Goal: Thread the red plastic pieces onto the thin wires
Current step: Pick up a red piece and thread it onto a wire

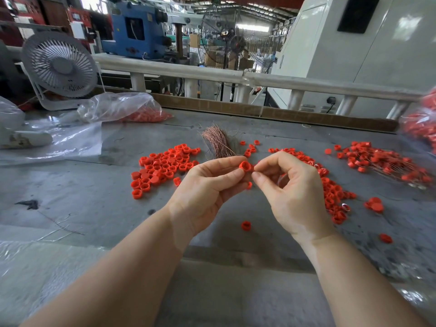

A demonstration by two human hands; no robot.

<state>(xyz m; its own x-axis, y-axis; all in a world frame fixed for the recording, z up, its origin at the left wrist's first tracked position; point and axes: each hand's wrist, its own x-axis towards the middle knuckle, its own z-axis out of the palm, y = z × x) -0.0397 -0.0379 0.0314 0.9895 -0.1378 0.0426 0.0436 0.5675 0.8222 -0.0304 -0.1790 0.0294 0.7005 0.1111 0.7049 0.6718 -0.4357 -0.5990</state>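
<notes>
My left hand [207,185] pinches a small red plastic cap [245,165] between thumb and forefinger above the grey table. My right hand [290,187] meets it from the right with thumb and forefinger pressed together at the cap's side; a thin wire there is too fine to make out. A bundle of thin copper-coloured wires [218,142] lies just behind my hands. One heap of loose red caps [162,166] lies to the left, another heap [330,185] to the right under my right hand. Caps strung on wires [387,161] lie at the far right.
A white desk fan [60,67] stands at the back left beside a clear bag of red caps [132,109]. Another bag of red pieces [422,123] sits at the right edge. Single caps [245,225] lie near my wrists. A white railing [212,74] runs behind the table.
</notes>
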